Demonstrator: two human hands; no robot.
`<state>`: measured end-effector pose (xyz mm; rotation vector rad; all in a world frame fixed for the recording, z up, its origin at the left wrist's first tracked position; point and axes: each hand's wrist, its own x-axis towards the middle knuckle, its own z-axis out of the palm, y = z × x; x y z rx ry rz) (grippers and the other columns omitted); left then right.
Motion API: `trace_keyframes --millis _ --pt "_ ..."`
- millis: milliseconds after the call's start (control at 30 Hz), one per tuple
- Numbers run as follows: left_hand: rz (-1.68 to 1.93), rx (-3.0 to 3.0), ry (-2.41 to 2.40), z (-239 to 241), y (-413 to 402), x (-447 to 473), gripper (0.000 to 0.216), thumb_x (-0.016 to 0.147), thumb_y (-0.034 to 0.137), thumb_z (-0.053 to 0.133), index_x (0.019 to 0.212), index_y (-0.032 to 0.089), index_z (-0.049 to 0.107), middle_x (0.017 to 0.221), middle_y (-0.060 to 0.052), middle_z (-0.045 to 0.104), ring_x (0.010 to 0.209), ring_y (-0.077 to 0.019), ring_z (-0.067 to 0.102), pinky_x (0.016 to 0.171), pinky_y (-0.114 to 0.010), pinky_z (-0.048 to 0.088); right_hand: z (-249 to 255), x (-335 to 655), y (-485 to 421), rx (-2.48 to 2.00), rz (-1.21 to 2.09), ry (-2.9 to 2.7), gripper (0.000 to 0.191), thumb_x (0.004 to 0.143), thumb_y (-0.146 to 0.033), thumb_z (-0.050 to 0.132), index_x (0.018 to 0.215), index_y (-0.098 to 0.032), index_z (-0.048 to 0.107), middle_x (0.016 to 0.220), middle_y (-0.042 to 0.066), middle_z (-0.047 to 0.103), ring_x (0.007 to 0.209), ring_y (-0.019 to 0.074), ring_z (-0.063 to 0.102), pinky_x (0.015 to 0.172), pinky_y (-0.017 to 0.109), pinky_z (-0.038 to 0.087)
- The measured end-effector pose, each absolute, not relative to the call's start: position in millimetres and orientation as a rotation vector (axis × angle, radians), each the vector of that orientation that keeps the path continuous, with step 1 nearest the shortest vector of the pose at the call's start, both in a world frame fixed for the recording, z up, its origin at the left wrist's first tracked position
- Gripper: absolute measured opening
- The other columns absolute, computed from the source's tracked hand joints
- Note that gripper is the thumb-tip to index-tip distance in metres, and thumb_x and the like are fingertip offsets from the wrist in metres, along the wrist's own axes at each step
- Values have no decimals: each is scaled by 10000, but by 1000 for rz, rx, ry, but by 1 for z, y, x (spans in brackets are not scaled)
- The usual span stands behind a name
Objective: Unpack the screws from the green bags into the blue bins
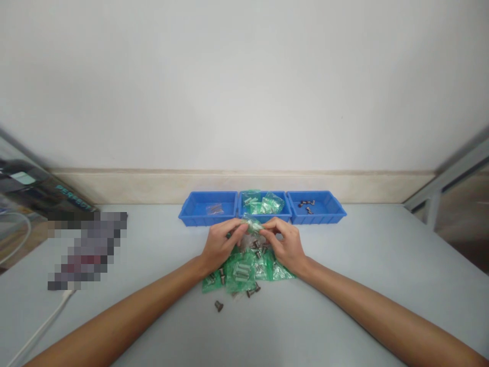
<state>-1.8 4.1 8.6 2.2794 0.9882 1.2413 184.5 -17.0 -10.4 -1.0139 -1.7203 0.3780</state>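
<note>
My left hand (221,243) and my right hand (286,244) meet over the table, fingers pinched on a small green plastic bag (252,225) held between them. Below my hands lies a pile of green bags with metal screws (244,270). Loose screws lie at the pile's near edge, one screw (219,306) apart at the front. Behind my hands stand three blue trays in a row: the left tray (194,210) holds one clear bag, the middle tray (264,218) holds green bags, the right tray (328,209) holds a few loose screws.
A white wall with a beige ledge runs behind the trays. At the left lie a dark box (46,196), a blurred-out object (86,250) and a white cable (42,326). A metal frame (446,178) stands at the right edge.
</note>
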Motion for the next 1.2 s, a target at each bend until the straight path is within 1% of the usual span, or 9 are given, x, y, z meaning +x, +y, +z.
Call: trace_keyframes --millis 133,300,467,567,667,767,967,1133,1200 --pt "1310 2284 1001 7 3 -2 477 948 365 478 532 160 588 465 26 523 447 -91 488 524 -202 426 -8 184 -16 -1004 359 -1738 129 898 -283 588 852 -186 659 689 16 636 611 147 582 583 257 463" --pt "1440 2261 1020 -1 5 -5 294 895 400 573 811 184 753 477 21 597 421 -111 510 502 -227 457 -8 183 -16 -1020 363 -1759 114 890 -262 597 857 -192 681 729 26 679 606 147 600 597 266 482" --pt "1394 2293 981 1 4 -4 398 916 413 534 648 173 706 487 12 604 430 -101 522 497 -207 447 -11 183 -18 -1005 455 -1626 127 879 -261 597 784 -190 642 683 14 669 551 141 613 555 261 502" --pt "1305 2295 989 3 5 -3 409 941 405 485 679 166 690 498 18 598 449 -97 534 512 -196 446 -13 182 -18 -981 533 -1555 159 874 -268 603 732 -197 587 671 2 649 478 120 590 518 254 505" --pt "1282 2300 1012 2 6 -2 340 891 444 561 734 168 681 529 22 610 475 -103 538 513 -195 444 -13 181 -19 -939 465 -1569 174 869 -239 610 704 -201 571 694 10 664 529 131 617 562 264 517" --pt "1272 2329 999 1 7 -2 317 876 434 588 724 165 660 584 12 628 518 -105 543 525 -193 441 -11 181 -20 -891 359 -1625 134 870 -212 609 737 -199 592 721 24 678 646 157 645 626 275 521" --pt "1319 2358 936 1 6 -4 377 919 389 536 622 160 582 560 15 578 528 -104 521 534 -201 419 -5 183 -21 -929 364 -1744 76 895 -256 587 896 -191 628 781 31 650 647 147 591 604 270 490" --pt "1344 2332 937 3 5 -4 272 943 341 503 817 159 661 726 -21 683 602 -113 587 607 -213 462 -4 184 -20 -933 352 -1762 92 910 -246 571 861 -187 621 768 31 629 669 151 574 624 277 478" --pt "1372 2345 946 3 5 -3 255 939 313 515 792 161 657 692 -11 672 608 -113 592 615 -208 466 -5 184 -20 -920 341 -1763 94 910 -256 574 864 -186 616 741 21 610 650 145 562 605 270 474"
